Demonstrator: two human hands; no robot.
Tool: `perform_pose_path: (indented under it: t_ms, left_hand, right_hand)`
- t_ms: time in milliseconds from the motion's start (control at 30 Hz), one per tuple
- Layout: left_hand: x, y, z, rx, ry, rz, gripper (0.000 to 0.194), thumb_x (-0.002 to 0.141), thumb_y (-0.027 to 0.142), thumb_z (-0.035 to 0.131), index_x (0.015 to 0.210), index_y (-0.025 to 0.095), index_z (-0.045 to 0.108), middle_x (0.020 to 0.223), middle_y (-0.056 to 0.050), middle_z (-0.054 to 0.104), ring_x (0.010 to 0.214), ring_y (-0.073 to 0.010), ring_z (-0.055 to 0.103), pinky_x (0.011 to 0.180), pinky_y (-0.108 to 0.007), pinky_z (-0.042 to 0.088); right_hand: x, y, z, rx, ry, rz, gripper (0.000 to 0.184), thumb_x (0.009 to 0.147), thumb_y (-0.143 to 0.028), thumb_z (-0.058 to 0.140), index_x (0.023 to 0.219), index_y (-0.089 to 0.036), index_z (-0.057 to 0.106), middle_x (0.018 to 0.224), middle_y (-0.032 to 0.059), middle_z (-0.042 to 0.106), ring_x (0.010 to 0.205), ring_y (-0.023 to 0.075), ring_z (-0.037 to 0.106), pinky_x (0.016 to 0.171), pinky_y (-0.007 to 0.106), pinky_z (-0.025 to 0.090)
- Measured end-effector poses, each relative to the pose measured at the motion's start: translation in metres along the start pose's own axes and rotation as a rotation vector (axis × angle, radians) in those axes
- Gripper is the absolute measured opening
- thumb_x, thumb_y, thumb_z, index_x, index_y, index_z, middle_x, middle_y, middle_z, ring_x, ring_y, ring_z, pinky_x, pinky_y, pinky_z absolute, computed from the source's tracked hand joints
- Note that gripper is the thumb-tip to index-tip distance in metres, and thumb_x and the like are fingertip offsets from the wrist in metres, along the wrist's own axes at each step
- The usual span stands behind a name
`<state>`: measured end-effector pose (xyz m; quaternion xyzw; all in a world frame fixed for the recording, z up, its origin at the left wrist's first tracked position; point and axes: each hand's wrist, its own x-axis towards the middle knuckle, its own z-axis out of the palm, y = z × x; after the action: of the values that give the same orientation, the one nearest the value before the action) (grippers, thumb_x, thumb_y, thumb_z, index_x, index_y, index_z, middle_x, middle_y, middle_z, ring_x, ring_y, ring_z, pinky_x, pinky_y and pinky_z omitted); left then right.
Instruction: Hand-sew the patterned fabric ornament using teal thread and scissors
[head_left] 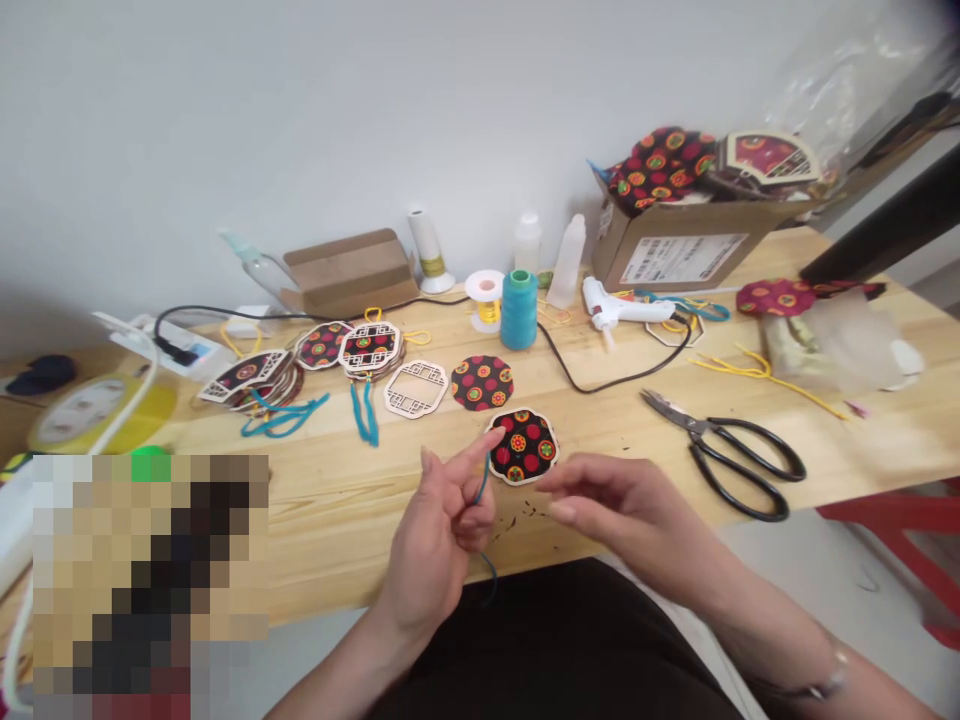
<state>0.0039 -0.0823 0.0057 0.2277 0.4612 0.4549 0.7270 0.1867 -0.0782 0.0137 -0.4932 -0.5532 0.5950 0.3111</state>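
Note:
My left hand [442,525] is closed around a thin teal cord [482,488] that runs between its fingers and hangs down toward my lap. The index finger points up at a fabric-covered piece [523,446], black with red and yellow dots, lying flat on the wooden table [337,520]. My right hand [619,505] hovers just right of that piece, fingers loosely curled and pinched toward the cord, with nothing clearly in them. A round dotted fabric patch [482,382] and a cut-out wooden frame [416,388] lie a little farther back.
Black scissors [731,450] lie at the right. A glue gun [622,308] with its black cable, a teal thread spool [519,310], glue bottles and a cardboard box [679,245] of fabric pieces stand behind. Finished ornaments with teal tassels [300,375] are at the left.

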Motion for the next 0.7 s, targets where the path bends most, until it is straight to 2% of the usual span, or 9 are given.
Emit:
perform_pose_path:
  t_ms: [100, 233, 367, 467, 567, 700]
  left_hand:
    - [-0.002, -0.002, 0.001, 0.041, -0.016, -0.005, 0.073, 0.081, 0.068, 0.033, 0.131, 0.017, 0.051, 0.057, 0.003, 0.039, 0.050, -0.0101, 0.024, 0.047, -0.022, 0.017]
    - [-0.003, -0.005, 0.001, 0.091, -0.027, -0.005, 0.078, 0.079, 0.071, 0.031, 0.137, 0.020, 0.043, 0.063, -0.001, 0.051, 0.053, -0.0121, 0.033, 0.049, -0.024, 0.019]
    - [-0.003, -0.007, 0.001, 0.091, -0.067, -0.021, 0.076, 0.079, 0.071, 0.033, 0.136, 0.021, 0.044, 0.072, -0.004, 0.055, 0.054, -0.0108, 0.031, 0.048, -0.023, 0.017]
    - [-0.002, -0.007, 0.000, 0.057, -0.082, -0.034, 0.074, 0.080, 0.069, 0.034, 0.133, 0.020, 0.047, 0.071, -0.002, 0.051, 0.053, -0.0092, 0.026, 0.047, -0.022, 0.016]
    - [-0.003, -0.008, -0.001, 0.052, -0.062, -0.042, 0.070, 0.080, 0.067, 0.039, 0.131, 0.019, 0.050, 0.067, 0.000, 0.047, 0.052, -0.0086, 0.026, 0.045, -0.020, 0.016]
    - [-0.003, -0.007, 0.000, 0.128, -0.021, -0.037, 0.053, 0.083, 0.053, 0.051, 0.123, 0.019, 0.056, 0.058, 0.005, 0.036, 0.050, -0.0085, 0.025, 0.044, -0.019, 0.016]
  right_hand:
    - [0.016, 0.005, 0.028, 0.267, -0.032, 0.078, 0.032, 0.069, -0.032, 0.071, 0.096, -0.016, 0.063, 0.076, -0.0002, 0.064, 0.068, 0.0119, 0.056, 0.065, 0.026, 0.045]
    - [0.026, 0.007, 0.041, 0.407, -0.086, 0.072, 0.024, 0.066, -0.028, 0.073, 0.083, -0.016, 0.062, 0.065, -0.0038, 0.060, 0.060, 0.0090, 0.054, 0.060, 0.023, 0.042]
    - [0.024, 0.004, 0.041, 0.392, -0.072, 0.038, 0.016, 0.069, -0.028, 0.070, 0.072, -0.015, 0.062, 0.061, -0.0030, 0.061, 0.058, 0.0097, 0.055, 0.060, 0.024, 0.043]
    - [0.024, 0.003, 0.038, 0.320, -0.005, 0.017, 0.018, 0.071, -0.030, 0.068, 0.063, -0.015, 0.061, 0.063, -0.0010, 0.062, 0.061, 0.0110, 0.056, 0.064, 0.025, 0.044]
    - [0.026, 0.005, 0.035, 0.184, 0.077, -0.035, 0.016, 0.072, -0.028, 0.066, 0.064, -0.015, 0.064, 0.063, -0.0005, 0.061, 0.063, 0.0111, 0.053, 0.062, 0.024, 0.042]
    - [0.028, 0.008, 0.030, 0.076, 0.166, -0.117, 0.012, 0.074, -0.025, 0.065, 0.066, -0.016, 0.065, 0.064, -0.0011, 0.060, 0.062, 0.0106, 0.051, 0.061, 0.024, 0.041]
